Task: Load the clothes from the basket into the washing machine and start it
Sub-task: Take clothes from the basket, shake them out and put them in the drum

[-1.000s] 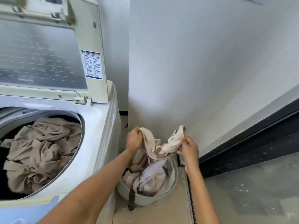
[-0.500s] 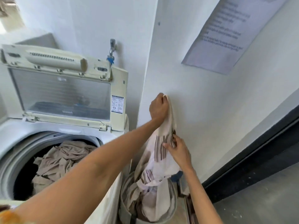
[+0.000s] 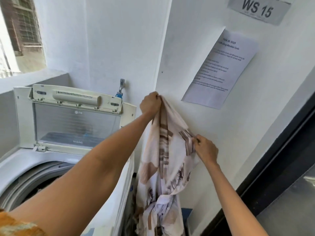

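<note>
One white top-loading washing machine (image 3: 117, 193) stands at your left, its clear-panelled cream lid (image 3: 75, 121) up against the wall. One long white cloth with brown stripes and beige patches (image 3: 167, 167) hangs in front of the white wall (image 3: 230, 133). Two paper sheets are on that wall: one printed instruction sheet (image 3: 219, 68) and one grey label reading "WS 15" (image 3: 259, 10). One metal tap with a blue fitting (image 3: 121, 87) sits behind the lid. Two bare hands are in view, both yours.

Half a second back your left fist was lower and the basket rim showed under the cloth; now the cloth is pulled higher, the basket has dropped out of view below, and the beige laundry in the drum is hidden by your left forearm. The label has come into view at top right.

Your left hand (image 3: 150, 103) is closed in a fist around the bunched top end of the cloth, held high near the wall corner. Your right hand (image 3: 207, 150) is lower and to the right, fingers curled, pinching a striped edge at the cloth's side. The cloth hangs taut between the two grips, and its tail trails down, knotted and twisted, into the gap between the washing machine and the wall, outside the drum.
</note>
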`<state>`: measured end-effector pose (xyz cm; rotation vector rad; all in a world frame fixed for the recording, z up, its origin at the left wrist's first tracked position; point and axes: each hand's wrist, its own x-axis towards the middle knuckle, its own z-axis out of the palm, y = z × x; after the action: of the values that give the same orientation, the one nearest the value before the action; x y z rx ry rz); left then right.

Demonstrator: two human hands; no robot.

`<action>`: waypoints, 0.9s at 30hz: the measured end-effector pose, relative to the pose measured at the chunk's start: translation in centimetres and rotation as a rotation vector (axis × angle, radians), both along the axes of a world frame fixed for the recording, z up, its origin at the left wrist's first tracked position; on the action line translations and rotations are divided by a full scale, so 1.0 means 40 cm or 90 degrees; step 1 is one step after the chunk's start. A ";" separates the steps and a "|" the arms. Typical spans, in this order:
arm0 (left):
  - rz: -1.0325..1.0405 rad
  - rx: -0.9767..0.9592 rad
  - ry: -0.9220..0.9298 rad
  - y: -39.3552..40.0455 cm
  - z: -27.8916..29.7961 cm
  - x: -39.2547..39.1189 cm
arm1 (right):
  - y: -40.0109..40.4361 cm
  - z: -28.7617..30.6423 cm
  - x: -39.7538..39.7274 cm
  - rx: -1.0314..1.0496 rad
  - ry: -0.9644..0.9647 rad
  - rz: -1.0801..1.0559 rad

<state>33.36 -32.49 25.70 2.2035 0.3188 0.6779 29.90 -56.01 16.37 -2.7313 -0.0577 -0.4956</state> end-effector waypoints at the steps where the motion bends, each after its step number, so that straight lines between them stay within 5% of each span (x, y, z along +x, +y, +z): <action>1: 0.001 0.060 0.040 0.024 -0.035 -0.003 | -0.023 -0.006 -0.002 -0.008 0.000 -0.018; 6: -0.013 0.118 0.122 0.035 -0.140 -0.017 | -0.049 0.011 0.000 0.088 0.029 -0.029; 12: -0.006 -0.100 -0.063 -0.008 0.009 0.012 | -0.017 0.239 0.045 0.366 -0.204 0.027; 16: -0.122 -0.326 -0.188 -0.057 0.085 0.035 | 0.005 0.357 0.062 0.566 -0.345 0.062; 19: -0.290 -0.323 -0.031 -0.081 0.056 0.027 | 0.009 0.365 0.073 0.476 -0.268 0.096; 23: -0.379 -0.058 0.272 -0.072 -0.031 -0.001 | 0.013 0.278 0.066 0.210 -0.127 0.072; 27: -0.472 -0.115 0.308 -0.088 -0.094 -0.022 | 0.017 0.137 0.069 0.244 -0.009 0.038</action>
<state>32.50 -36.01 21.95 2.0701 -0.1991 -0.2793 32.64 -55.33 21.86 -2.3448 -0.0434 -0.4555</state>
